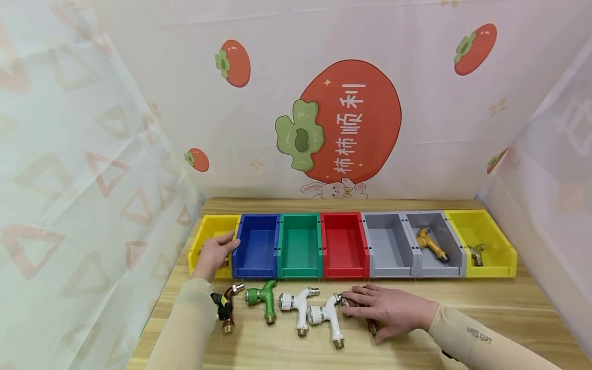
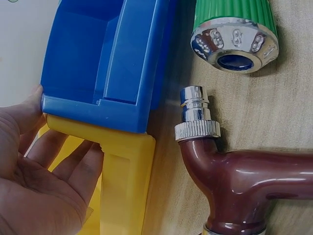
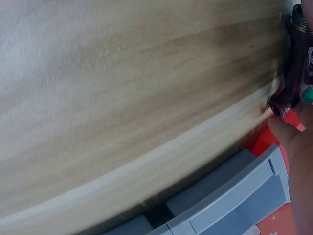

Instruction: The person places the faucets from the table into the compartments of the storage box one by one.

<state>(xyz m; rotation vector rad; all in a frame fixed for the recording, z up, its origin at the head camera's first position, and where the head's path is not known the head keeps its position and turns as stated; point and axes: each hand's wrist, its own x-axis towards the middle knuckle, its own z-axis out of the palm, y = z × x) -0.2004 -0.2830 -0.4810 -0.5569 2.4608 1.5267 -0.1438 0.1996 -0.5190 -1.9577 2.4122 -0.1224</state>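
Note:
My left hand (image 1: 215, 254) reaches into the left yellow bin (image 2: 124, 186), its thumb by the edge of the blue bin (image 2: 98, 110). Part of a tap shows under this hand, mostly hidden. My right hand (image 1: 393, 311) lies over a dark brown tap (image 3: 294, 73), fingers extended and spread across it; the hand hides most of the tap. To its left lie two white taps (image 1: 300, 308) (image 1: 332, 318), a green tap (image 1: 267, 300) and a reddish-brown tap (image 2: 234, 181) with a black handle.
A row of bins spans the table: beside the blue one stand a green bin (image 1: 300, 218), a red bin (image 1: 344, 272) and two grey bins. The right grey bin holds a yellow tap (image 1: 430, 244). A metallic tap (image 1: 476, 254) lies in the right yellow bin (image 1: 499, 270). Printed cloth walls enclose the table.

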